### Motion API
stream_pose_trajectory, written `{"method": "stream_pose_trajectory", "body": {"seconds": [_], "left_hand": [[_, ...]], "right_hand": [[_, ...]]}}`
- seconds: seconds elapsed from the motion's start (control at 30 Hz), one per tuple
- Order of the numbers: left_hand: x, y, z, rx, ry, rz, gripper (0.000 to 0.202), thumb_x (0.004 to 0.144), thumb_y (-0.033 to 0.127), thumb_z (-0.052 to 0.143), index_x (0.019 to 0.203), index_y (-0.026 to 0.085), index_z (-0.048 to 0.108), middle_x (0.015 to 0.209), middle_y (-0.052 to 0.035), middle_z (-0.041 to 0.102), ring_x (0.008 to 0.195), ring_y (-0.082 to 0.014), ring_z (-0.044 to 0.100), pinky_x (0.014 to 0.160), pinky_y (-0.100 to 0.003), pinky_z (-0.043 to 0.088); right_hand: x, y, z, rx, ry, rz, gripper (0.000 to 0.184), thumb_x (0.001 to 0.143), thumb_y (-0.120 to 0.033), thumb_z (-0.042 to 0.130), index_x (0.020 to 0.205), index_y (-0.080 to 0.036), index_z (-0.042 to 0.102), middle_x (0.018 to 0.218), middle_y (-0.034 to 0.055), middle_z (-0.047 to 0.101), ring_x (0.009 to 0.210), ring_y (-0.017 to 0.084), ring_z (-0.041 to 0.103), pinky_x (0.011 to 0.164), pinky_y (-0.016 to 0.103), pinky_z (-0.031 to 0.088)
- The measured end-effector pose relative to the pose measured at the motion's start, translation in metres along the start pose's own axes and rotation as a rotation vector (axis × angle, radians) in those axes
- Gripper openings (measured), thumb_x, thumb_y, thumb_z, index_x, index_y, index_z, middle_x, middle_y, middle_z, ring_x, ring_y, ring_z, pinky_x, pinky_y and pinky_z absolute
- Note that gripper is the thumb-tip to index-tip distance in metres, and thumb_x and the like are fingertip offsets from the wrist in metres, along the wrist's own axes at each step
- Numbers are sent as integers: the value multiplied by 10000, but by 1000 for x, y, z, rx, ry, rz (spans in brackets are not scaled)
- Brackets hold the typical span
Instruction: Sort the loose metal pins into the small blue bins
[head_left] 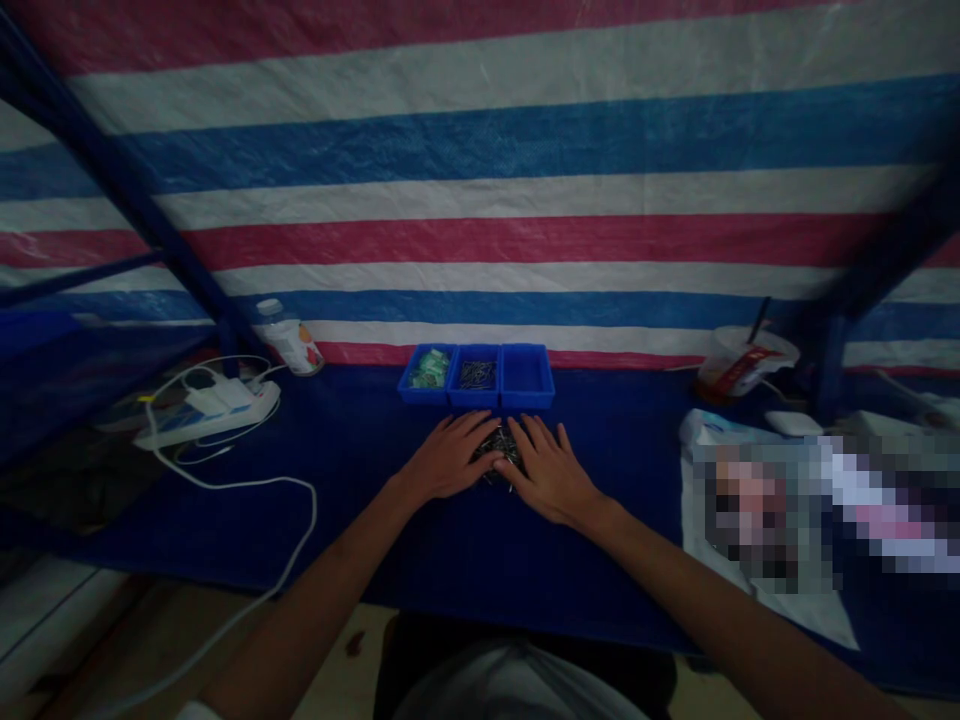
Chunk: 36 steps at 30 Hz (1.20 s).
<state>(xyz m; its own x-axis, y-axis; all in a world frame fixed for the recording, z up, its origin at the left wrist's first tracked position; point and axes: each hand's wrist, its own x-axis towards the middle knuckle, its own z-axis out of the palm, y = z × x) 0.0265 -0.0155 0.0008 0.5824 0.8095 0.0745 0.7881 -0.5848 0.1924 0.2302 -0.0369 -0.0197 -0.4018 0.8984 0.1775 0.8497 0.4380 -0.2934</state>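
Seeing little of the metal pins (496, 450) beneath my left hand (448, 458) and right hand (551, 472); fingers (469, 426) spread apart; pixelated packet (795, 510) unreadable.

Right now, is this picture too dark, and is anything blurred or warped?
In the head view, the light is dim: the left hand and right hand sit in shadow, the pile of metal pins between them is hard to make out, the striped tarp bows from the wide lens, and a patch at lower right is pixelated.
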Motion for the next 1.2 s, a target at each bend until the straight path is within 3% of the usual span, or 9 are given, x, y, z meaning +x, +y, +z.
{"method": "stream_pose_trajectory", "body": {"seconds": [0.4, 0.57, 0.73, 0.8, 0.9, 1.0, 1.1, 1.2], "left_hand": [[-20, -11, 11, -13, -7, 3, 535, 1019, 413, 272, 1496, 177, 333, 1552, -109, 367, 1457, -207, 285, 1206, -445, 211], [-25, -14, 14, -39, 73, 12, 507, 1014, 395, 315, 1483, 209, 361, 1525, -93, 414, 1426, -215, 347, 1190, -455, 254], [-5, -16, 1, 30, 376, -21, 400, 996, 308, 375, 1354, 231, 535, 1394, -76, 560, 1367, -251, 407, 1145, -489, 304], [9, -19, -7, 77, 459, -73, 395, 970, 297, 438, 1347, 232, 538, 1378, -79, 571, 1360, -275, 404, 1129, -507, 303], [30, -25, -14, 159, 466, -102, 404, 916, 301, 553, 1316, 243, 561, 1369, -85, 582, 1371, -330, 379, 1138, -601, 200], [44, -29, -14, 200, 417, -68, 268, 899, 244, 575, 1157, 255, 648, 1220, -68, 678, 1363, -340, 394, 1130, -658, 116], [50, -30, -11, 193, 424, -70, 194, 907, 182, 541, 1032, 248, 674, 1069, -51, 735, 1303, -312, 470, 1124, -660, 118], [52, -31, -8, 174, 465, -86, 174, 909, 183, 543, 1003, 244, 675, 1046, -46, 745, 1248, -299, 519, 1119, -646, 145]], "right_hand": [[7, -23, 13, 54, 5, -108, 753, 981, -589, 259, 1488, -38, 347, 1508, 254, 371, 1431, 367, 294, 1159, 550, 236], [10, -28, 4, 70, -6, -130, 739, 979, -594, 276, 1487, -61, 351, 1495, 253, 386, 1405, 366, 343, 1132, 563, 282], [19, -22, -18, 87, 124, -139, 628, 977, -570, 353, 1455, -170, 428, 1440, 171, 480, 1309, 339, 459, 1080, 538, 356], [23, -16, -22, 131, 208, -148, 561, 986, -534, 371, 1407, -180, 485, 1383, 143, 535, 1266, 307, 490, 1058, 491, 384], [26, -4, -20, 245, 329, -109, 459, 1005, -469, 368, 1316, -192, 560, 1279, 111, 606, 1197, 269, 528, 1018, 448, 414], [25, 7, -17, 357, 412, -63, 379, 1005, -427, 394, 1215, -205, 618, 1199, 91, 645, 1132, 252, 557, 990, 435, 428], [26, 13, -18, 429, 469, -28, 322, 998, -401, 426, 1128, -209, 649, 1125, 81, 672, 1075, 245, 580, 967, 434, 437], [28, 15, -20, 460, 497, -19, 282, 991, -378, 450, 1065, -209, 663, 1064, 73, 688, 1032, 237, 594, 950, 430, 441]]}}
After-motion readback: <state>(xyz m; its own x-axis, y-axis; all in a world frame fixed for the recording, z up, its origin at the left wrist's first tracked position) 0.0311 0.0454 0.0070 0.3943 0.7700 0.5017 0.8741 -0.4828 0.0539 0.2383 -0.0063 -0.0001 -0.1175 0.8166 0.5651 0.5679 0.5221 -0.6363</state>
